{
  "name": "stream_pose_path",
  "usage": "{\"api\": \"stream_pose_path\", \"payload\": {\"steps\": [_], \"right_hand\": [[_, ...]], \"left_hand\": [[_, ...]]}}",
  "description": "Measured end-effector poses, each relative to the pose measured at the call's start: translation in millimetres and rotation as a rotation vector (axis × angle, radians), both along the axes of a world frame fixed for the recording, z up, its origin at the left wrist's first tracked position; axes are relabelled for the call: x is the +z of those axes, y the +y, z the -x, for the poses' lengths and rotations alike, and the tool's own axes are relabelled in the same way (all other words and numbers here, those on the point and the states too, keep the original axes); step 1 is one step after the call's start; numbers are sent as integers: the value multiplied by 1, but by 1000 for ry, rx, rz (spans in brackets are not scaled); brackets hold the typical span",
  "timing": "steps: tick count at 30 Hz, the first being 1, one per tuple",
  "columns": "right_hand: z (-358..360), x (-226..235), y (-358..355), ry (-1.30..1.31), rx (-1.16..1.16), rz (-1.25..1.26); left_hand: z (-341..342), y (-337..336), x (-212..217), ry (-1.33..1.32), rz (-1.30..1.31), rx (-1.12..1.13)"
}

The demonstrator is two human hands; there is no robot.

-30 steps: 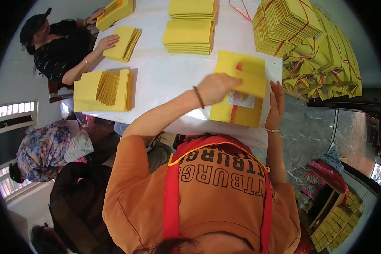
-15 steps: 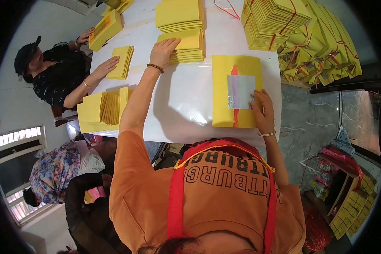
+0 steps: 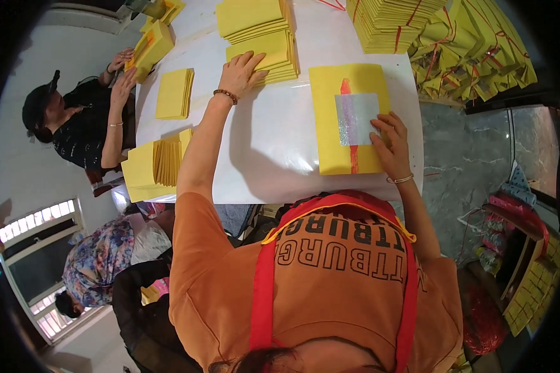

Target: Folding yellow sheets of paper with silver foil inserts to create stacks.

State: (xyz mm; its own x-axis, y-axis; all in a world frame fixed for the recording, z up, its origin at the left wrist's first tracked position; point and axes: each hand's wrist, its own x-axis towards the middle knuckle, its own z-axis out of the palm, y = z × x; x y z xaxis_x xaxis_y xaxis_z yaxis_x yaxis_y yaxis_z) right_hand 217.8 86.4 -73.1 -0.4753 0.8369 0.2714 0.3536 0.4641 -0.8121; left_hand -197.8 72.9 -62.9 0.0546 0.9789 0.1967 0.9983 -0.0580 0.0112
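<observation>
My left hand (image 3: 241,73) lies on the near end of a stack of folded yellow paper (image 3: 279,51), its fingers spread over the top piece. Behind it sits a second such stack (image 3: 255,17). On the right, my right hand (image 3: 390,146) rests with extended fingers on the right edge of a flat yellow paper piece (image 3: 326,124). That piece bears a silvery square (image 3: 362,118) at its middle and a red strip (image 3: 354,158) showing above and below the square. The fingertips of my right hand touch the square's right side.
A tall tied yellow stack (image 3: 386,28) stands at the back right, beside a heap of yellow bundles (image 3: 473,50). A co-worker (image 3: 84,121) stands at the table's left, near a yellow block (image 3: 152,50), a small stack (image 3: 173,93) and fanned folded paper (image 3: 158,163).
The co-worker's nearer hand has left the small yellow stack and moved back toward the yellow block. My hands keep nearly the same places on the paper; the whole view has shifted slightly.
</observation>
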Motion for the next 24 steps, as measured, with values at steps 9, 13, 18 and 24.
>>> {"api": "stream_pose_path", "payload": {"steps": [9, 13, 18, 24], "right_hand": [[0, -4, 4, 33, 0, -55], [-1, -8, 3, 61, 0, -79], [0, -8, 3, 70, 5, -79], [0, -8, 2, 81, 12, -98]], "left_hand": [[-14, 4, 9, 67, -77, -99], [-17, 7, 12, 150, -83, -114], [-9, 9, 8, 192, -95, -151], [-13, 13, 6, 219, -141, -151]]}}
